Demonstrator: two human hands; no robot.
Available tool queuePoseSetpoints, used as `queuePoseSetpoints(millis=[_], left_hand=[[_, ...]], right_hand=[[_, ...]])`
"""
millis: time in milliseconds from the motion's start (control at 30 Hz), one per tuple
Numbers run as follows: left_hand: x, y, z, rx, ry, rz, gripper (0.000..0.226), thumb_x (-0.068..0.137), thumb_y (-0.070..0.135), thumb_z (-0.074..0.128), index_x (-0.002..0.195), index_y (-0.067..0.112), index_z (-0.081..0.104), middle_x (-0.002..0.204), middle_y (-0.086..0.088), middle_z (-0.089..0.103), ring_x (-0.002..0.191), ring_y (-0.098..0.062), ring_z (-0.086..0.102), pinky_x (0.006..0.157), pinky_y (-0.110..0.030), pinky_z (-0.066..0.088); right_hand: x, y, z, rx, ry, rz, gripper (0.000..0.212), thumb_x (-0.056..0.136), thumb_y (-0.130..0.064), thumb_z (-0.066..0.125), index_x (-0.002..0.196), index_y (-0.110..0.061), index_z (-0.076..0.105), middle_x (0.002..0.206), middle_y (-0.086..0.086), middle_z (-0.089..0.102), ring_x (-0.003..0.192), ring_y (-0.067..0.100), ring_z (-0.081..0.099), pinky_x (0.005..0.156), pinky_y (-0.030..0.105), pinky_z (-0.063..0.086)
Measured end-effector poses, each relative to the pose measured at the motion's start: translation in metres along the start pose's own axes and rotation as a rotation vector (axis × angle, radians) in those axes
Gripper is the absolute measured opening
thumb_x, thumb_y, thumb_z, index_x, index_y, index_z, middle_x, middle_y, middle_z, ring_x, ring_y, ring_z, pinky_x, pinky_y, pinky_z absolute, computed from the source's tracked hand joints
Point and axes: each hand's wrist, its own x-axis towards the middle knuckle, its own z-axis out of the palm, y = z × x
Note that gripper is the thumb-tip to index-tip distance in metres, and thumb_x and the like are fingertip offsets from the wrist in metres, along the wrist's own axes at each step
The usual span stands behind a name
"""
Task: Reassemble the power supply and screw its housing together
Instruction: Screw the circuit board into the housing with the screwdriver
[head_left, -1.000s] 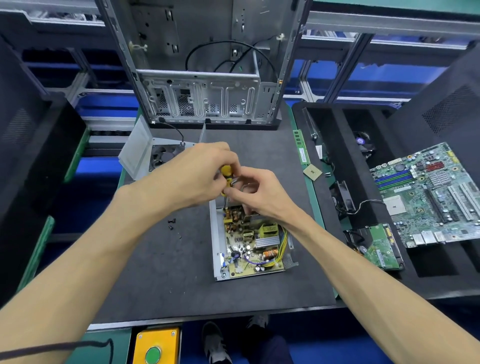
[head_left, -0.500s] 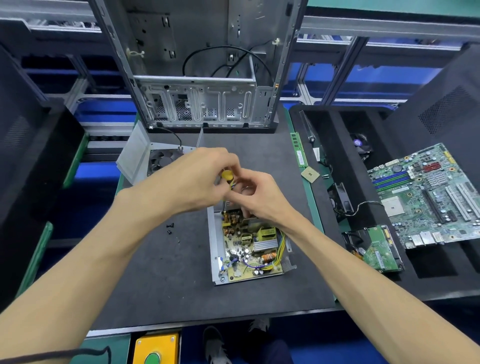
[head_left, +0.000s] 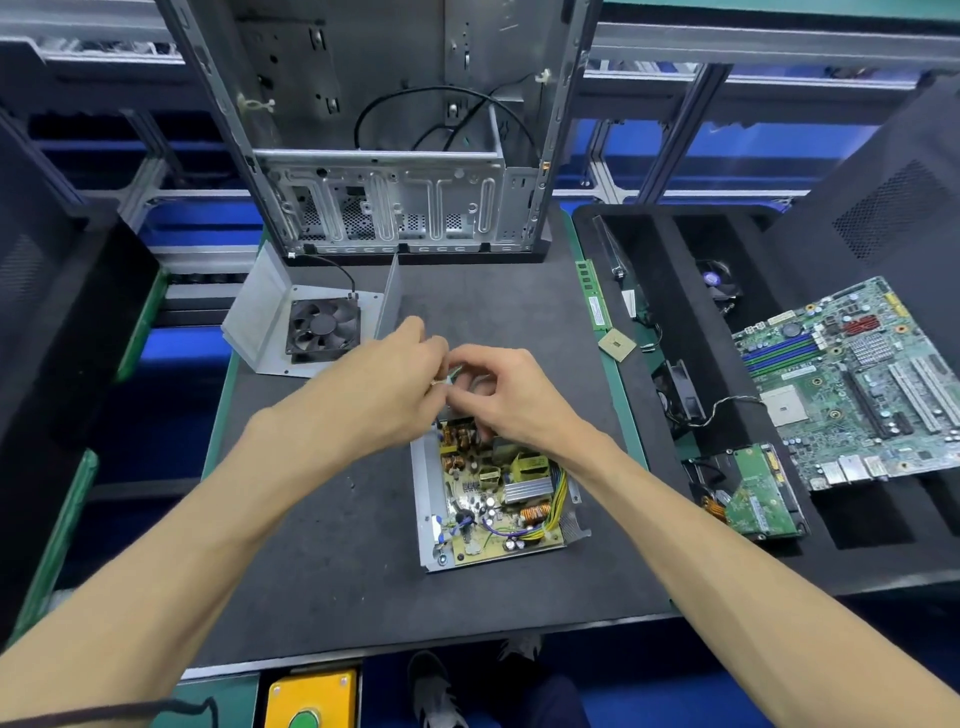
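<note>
The open power supply housing (head_left: 432, 499) lies on the dark mat, and its yellow circuit board (head_left: 493, 499) is bare. My left hand (head_left: 384, 384) and my right hand (head_left: 511, 395) meet just above the housing's far end. Between their curled fingertips shows only a small blurred piece of a screwdriver (head_left: 442, 379); my left hand grips it and my right hand pinches it lower down. Its tip and the board's far edge are hidden by my hands. The housing cover (head_left: 260, 322) with its black fan (head_left: 323, 327) lies open-side up at the back left.
An empty metal PC case (head_left: 395, 208) stands at the back of the mat. To the right, a black foam tray (head_left: 675, 322) carries a motherboard (head_left: 857, 384), a hard drive (head_left: 758, 493), a small fan (head_left: 680, 395), a CPU (head_left: 616, 344) and a RAM stick (head_left: 592, 301). A yellow button box (head_left: 311, 696) sits at the front edge.
Both hands have drawn closer together and shifted slightly away from me. The screwdriver's yellow handle, visible earlier, is now hidden inside my left hand.
</note>
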Motion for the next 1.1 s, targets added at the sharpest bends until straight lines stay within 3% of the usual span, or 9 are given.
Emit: queuePoseSetpoints(millis=[67,167,267,333,433,600,700,800,1100], left_hand=[[0.000,-0.001,0.004,0.012,0.086,-0.028,0.022,0.102,0.032,0.049,0.115,0.015,0.051,0.107,-0.008,0.056,0.094,-0.034,0.062,0.079,-0.044,0.051],[0.004,0.001,0.004,-0.063,0.162,0.030,0.010,0.101,0.019,0.049,0.110,0.014,0.050,0.103,-0.007,0.058,0.093,-0.033,0.060,0.076,-0.045,0.049],[0.006,0.003,0.000,-0.144,0.137,0.102,0.010,0.096,0.010,0.050,0.104,0.016,0.053,0.102,-0.001,0.059,0.091,-0.027,0.058,0.077,-0.046,0.049],[0.007,0.002,-0.004,-0.155,0.109,0.120,0.013,0.093,0.007,0.051,0.101,0.017,0.053,0.099,0.003,0.058,0.092,-0.026,0.058,0.077,-0.045,0.049],[0.008,0.000,-0.006,-0.143,0.070,0.097,0.012,0.092,0.008,0.051,0.099,0.018,0.052,0.099,0.003,0.055,0.091,-0.029,0.058,0.078,-0.047,0.050],[0.008,-0.002,-0.004,-0.123,0.091,0.031,0.013,0.092,0.009,0.049,0.100,0.017,0.054,0.101,-0.001,0.052,0.090,-0.030,0.056,0.075,-0.044,0.047],[0.008,-0.001,-0.004,-0.123,0.085,0.018,0.013,0.092,0.008,0.049,0.098,0.018,0.054,0.102,-0.001,0.053,0.089,-0.029,0.057,0.076,-0.045,0.048],[0.009,0.002,-0.007,-0.124,0.069,0.017,0.013,0.092,0.007,0.049,0.098,0.017,0.055,0.102,-0.001,0.054,0.091,-0.029,0.057,0.079,-0.047,0.049],[0.010,0.005,-0.006,-0.085,0.056,0.083,0.011,0.094,0.011,0.049,0.103,0.017,0.052,0.102,-0.002,0.055,0.091,-0.031,0.060,0.080,-0.048,0.050]], right_hand=[[-0.001,-0.003,0.000,-0.030,0.089,-0.004,0.019,0.093,-0.012,0.066,0.109,-0.022,0.070,0.064,-0.009,0.064,0.047,0.006,0.056,0.055,0.022,0.048],[-0.007,-0.004,0.000,-0.251,0.449,-0.089,0.014,0.090,-0.014,0.063,0.097,-0.022,0.072,0.067,-0.007,0.060,0.063,0.006,0.051,0.058,0.025,0.043],[-0.012,-0.002,-0.001,-0.632,0.646,-0.006,0.015,0.091,-0.034,0.064,0.099,-0.024,0.070,0.099,-0.004,0.059,0.098,0.017,0.051,0.079,0.036,0.045],[-0.010,0.003,0.003,-0.738,0.446,0.271,0.041,0.088,-0.061,0.063,0.111,-0.027,0.068,0.121,0.003,0.052,0.116,0.027,0.045,0.094,0.044,0.039],[-0.005,0.006,0.003,-0.587,0.165,0.424,0.059,0.079,-0.079,0.062,0.114,-0.033,0.065,0.126,-0.002,0.050,0.119,0.025,0.049,0.090,0.041,0.044],[-0.003,0.006,0.000,-0.630,0.125,0.298,0.044,0.074,-0.076,0.070,0.094,-0.037,0.070,0.133,-0.004,0.050,0.131,0.019,0.039,0.094,0.044,0.046],[-0.001,0.004,0.006,-0.754,0.108,0.278,0.046,0.073,-0.081,0.062,0.074,-0.035,0.057,0.120,-0.005,0.057,0.119,0.021,0.048,0.081,0.040,0.045],[0.001,0.003,0.007,-0.784,0.107,0.272,0.047,0.074,-0.079,0.059,0.072,-0.032,0.053,0.106,-0.008,0.059,0.106,0.021,0.053,0.071,0.034,0.038],[0.003,0.004,0.007,-0.754,0.116,0.243,0.041,0.075,-0.071,0.064,0.069,-0.032,0.051,0.097,-0.010,0.059,0.096,0.018,0.055,0.069,0.033,0.035]])
